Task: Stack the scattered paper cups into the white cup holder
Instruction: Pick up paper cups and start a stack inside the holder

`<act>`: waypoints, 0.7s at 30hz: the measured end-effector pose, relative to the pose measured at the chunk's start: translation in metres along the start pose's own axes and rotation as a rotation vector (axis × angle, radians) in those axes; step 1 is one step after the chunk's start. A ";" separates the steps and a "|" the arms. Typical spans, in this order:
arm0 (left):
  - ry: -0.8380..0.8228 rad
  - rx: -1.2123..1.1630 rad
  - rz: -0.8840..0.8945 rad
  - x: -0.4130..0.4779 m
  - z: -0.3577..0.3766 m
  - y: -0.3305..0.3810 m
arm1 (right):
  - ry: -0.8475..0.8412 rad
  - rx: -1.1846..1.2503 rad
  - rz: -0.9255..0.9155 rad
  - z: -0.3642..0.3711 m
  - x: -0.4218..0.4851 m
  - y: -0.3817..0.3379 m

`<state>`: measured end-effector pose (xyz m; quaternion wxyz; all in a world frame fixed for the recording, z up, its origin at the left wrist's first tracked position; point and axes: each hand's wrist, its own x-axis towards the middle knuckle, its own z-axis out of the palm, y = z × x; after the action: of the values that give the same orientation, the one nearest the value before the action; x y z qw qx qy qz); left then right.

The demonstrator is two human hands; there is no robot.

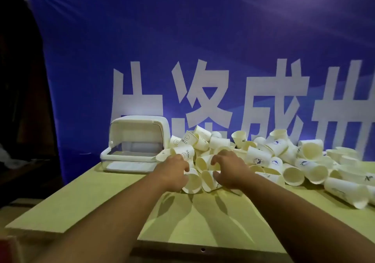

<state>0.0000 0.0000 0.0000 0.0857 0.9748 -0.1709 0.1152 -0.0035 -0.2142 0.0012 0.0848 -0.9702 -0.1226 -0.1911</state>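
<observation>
Hands at the near fringe of the cup pile

Paper cups [257, 155] lie in a loose heap along the far side of the table [113, 198], running from the right flank of the white cup holder [138, 129] out to the right border of our view. Most lie on their sides, mouths pointing every way; the leftmost ones touch the holder's right wall.

The holder sits at the table's far left corner, close against the blue banner [182, 39], with its lid tipped up and its low front tray facing us. We cannot make out any cups stacked inside.

Both arms reach forward, hands close together but not touching. The left hand [174, 169] curls its fingers over the near cup [192, 183], which lies on its side with its mouth toward us. The right hand [229, 169] hovers over the neighbouring cup [208, 179] with fingers and thumb bent; we cannot tell whether it actually grips anything.

Room to move: a wide bare stretch of table lies between the pile and the near edge, crossed only by the forearms and their shadows. A bare strip also runs left of the hands, in front of the holder, out to the table's slanting left edge.
</observation>
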 end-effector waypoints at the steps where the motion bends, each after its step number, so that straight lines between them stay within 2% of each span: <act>1: -0.014 0.011 -0.001 0.004 0.003 -0.001 | -0.002 -0.036 -0.007 0.004 0.003 0.000; 5: -0.020 0.049 -0.020 0.022 0.019 -0.009 | -0.006 -0.086 0.013 0.025 0.015 0.001; 11: 0.234 0.038 -0.049 0.035 0.039 -0.009 | 0.045 -0.022 0.084 0.055 0.028 -0.002; 21: 0.432 -0.124 -0.085 0.034 0.029 -0.016 | 0.231 -0.001 0.148 0.038 0.034 -0.007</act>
<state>0.0421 -0.0020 -0.0214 0.1850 0.9267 -0.1140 0.3066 0.0386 -0.1926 -0.0191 0.1116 -0.9482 -0.0398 -0.2948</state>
